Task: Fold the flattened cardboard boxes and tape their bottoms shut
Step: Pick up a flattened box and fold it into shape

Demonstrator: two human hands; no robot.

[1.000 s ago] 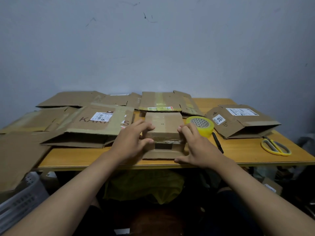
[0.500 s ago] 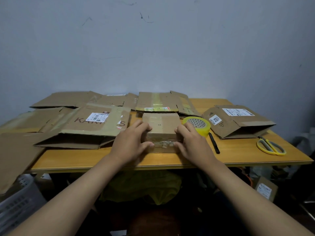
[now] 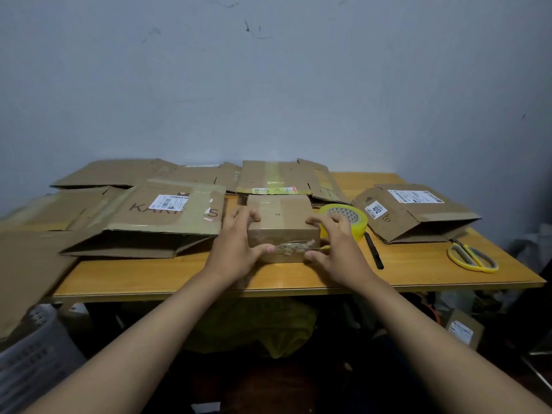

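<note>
A small brown cardboard box [image 3: 280,216] stands folded up near the front middle of the wooden table [image 3: 298,276]. Old clear tape shows on its near face. My left hand [image 3: 236,246] grips its left side, thumb on the near face and fingers over the top edge. My right hand [image 3: 334,249] grips its right side the same way. A yellow tape roll [image 3: 346,218] lies just behind my right hand. Several flattened boxes lie around, among them a large one marked with letters [image 3: 167,216] at left and one with a white label [image 3: 415,210] at right.
Yellow-handled scissors [image 3: 472,258] lie near the table's right front corner. A black pen [image 3: 373,251] lies right of my right hand. More flat cardboard [image 3: 280,177] is stacked along the wall. A white plastic basket [image 3: 33,354] stands on the floor at left.
The box's near flaps have been folded shut, so the open gap on its front face is gone. Both hands have slid closer together on the box's sides.
</note>
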